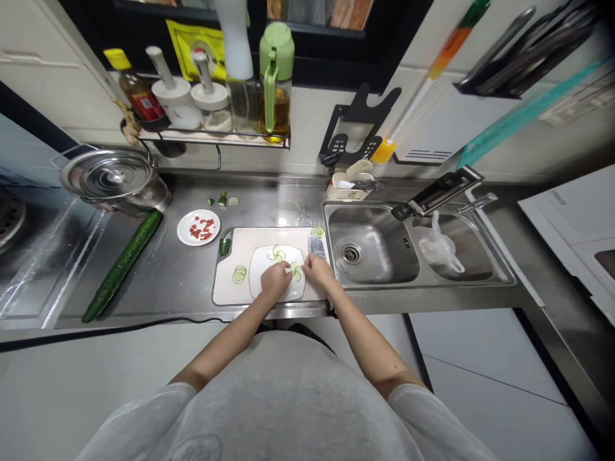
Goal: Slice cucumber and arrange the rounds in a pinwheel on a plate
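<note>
Steel kitchen surface [177, 282], double sink [384, 253], whole cucumber [123, 264]; left hand [276, 279] and right hand [318, 269] curl beside cucumber slices [296, 275], pinch unclear.

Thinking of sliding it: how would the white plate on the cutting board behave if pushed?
The white plate probably won't tip, since it lies flat on the cutting board. It looks smooth and hard, so likely stiff, perhaps breakable. Being thin, the cucumber slices on it might shift.
</note>
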`<state>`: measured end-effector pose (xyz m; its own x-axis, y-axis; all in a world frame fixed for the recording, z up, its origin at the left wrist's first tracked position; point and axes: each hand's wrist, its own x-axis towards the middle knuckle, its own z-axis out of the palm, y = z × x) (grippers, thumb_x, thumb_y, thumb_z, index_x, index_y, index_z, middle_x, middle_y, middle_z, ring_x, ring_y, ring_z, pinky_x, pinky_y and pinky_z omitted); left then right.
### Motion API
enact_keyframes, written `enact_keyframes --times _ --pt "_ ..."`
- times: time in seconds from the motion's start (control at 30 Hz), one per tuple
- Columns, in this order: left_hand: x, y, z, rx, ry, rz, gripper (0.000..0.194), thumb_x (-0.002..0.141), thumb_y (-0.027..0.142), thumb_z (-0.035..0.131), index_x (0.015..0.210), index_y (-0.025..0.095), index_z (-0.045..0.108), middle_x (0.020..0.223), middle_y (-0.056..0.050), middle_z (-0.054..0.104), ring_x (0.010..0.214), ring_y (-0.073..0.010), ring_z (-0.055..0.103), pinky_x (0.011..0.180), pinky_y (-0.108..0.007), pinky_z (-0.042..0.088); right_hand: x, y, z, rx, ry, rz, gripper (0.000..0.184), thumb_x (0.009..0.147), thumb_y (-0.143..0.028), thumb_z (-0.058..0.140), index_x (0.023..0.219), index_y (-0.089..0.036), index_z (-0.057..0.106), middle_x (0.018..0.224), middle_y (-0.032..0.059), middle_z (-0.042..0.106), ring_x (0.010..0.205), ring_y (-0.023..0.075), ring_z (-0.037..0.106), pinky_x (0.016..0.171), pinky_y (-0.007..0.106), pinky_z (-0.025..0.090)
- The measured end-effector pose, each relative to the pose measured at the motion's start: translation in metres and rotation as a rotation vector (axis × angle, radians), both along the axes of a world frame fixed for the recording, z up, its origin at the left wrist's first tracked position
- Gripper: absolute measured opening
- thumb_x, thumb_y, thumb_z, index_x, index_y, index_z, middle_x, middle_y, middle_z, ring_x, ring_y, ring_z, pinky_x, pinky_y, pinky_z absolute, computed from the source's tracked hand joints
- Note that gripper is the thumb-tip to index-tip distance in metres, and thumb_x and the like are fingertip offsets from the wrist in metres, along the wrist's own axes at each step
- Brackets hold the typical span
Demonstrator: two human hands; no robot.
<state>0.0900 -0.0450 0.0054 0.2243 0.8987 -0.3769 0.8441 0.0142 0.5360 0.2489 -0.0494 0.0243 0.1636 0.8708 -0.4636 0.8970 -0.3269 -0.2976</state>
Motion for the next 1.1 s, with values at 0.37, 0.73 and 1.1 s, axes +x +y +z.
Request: enact_keyframes --times 0.37,0.73,1.1 --pt "-0.003 -0.002 0.000 0.048 -0.044 0.025 0.024 0.088 0.038 0.051 0.105 0.025 0.063 0.083 0.000 0.067 0.081 -0.0159 0.061 0.063 -0.024 0.039 0.010 -0.007 -0.001 0.082 0.044 -0.024 0.017 0.087 -0.034 0.051 0.096 -0.020 0.057 0.093 0.0040 0.067 0.082 0.0166 0.057 0.064 0.023 0.033" --pt "0.005 -0.001 0.001 0.047 0.010 -0.004 0.019 0.086 0.038 0.054 0.098 0.025 0.062 0.086 0.000 0.066 0.086 -0.0159 0.059 0.066 -0.025 0.038 -0.014 0.005 0.000 -0.034 -0.075 0.009 0.029 0.083 -0.045 0.059 0.100 -0.022 0.055 0.097 0.0065 0.065 0.092 0.0207 0.060 0.070 0.027 0.038" --pt "0.008 0.000 -0.004 0.053 0.010 -0.006 0.020 0.086 0.040 0.053 0.097 0.025 0.062 0.085 0.001 0.066 0.084 -0.0160 0.059 0.065 -0.025 0.037 -0.014 0.005 -0.001 -0.048 -0.067 0.004 0.028 0.084 -0.044 0.057 0.100 -0.022 0.055 0.095 0.0062 0.066 0.092 0.0209 0.061 0.069 0.027 0.037"
